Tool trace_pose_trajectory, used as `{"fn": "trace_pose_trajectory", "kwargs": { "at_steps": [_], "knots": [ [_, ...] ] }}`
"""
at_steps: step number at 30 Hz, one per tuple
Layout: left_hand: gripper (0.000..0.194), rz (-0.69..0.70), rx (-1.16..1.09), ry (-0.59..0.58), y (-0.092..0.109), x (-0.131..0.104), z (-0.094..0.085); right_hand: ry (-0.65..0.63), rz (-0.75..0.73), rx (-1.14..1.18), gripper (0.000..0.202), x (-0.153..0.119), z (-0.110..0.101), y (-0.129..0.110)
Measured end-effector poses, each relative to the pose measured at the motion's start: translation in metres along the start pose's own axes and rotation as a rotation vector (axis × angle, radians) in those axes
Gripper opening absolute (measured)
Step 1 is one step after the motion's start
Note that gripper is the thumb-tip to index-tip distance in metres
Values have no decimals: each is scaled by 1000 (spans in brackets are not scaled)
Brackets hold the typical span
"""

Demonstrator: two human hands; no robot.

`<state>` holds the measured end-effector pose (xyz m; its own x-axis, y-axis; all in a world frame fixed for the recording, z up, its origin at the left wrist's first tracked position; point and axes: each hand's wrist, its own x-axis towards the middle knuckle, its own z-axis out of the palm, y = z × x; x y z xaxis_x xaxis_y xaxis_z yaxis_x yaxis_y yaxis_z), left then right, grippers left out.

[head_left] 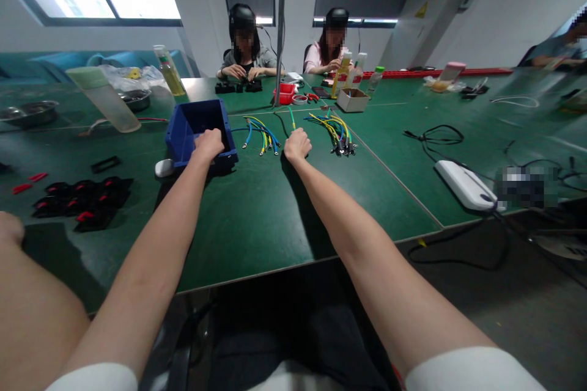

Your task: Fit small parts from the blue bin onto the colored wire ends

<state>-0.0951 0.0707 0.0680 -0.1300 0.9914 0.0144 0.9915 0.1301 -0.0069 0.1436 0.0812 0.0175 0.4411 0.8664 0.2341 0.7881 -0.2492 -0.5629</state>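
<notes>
My left hand (pixel 210 145) is at the open front of a blue plastic bin (pixel 224 162), its fingers curled; whatever they hold is hidden. My right hand (pixel 298 145) rests on the green tabletop, closed on a green cable (pixel 292 118) that sticks out beyond the fingers. Between the bin and my right hand lies a loose group of blue and yellow cables (pixel 263 133) with metal ring ends. Right of that hand is a thicker bunch of yellow, green, blue and black cables (pixel 338 133), also with ring terminals.
Black parts with red pieces (pixel 85 198) lie at the left, near another person's arm (pixel 32 293). A white power strip (pixel 465 184) with black cords sits at the right. A metal pole (pixel 280 30), a small cardboard box (pixel 352 100) and bottles stand farther back; two people work opposite.
</notes>
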Motion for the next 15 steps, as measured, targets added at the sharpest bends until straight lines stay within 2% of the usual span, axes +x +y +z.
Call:
{"fn": "trace_pose_trajectory", "kwargs": {
  "at_steps": [4,8,15],
  "knots": [
    [46,-1,6,11,0,-2,0,-20,-19,-28,27,9,4,4],
    [44,14,-7,11,0,-3,-1,-48,-106,-61,25,19,7,7],
    [42,13,-33,-12,0,-1,0,-111,-248,-111,31,16,5,7]
  ]
}}
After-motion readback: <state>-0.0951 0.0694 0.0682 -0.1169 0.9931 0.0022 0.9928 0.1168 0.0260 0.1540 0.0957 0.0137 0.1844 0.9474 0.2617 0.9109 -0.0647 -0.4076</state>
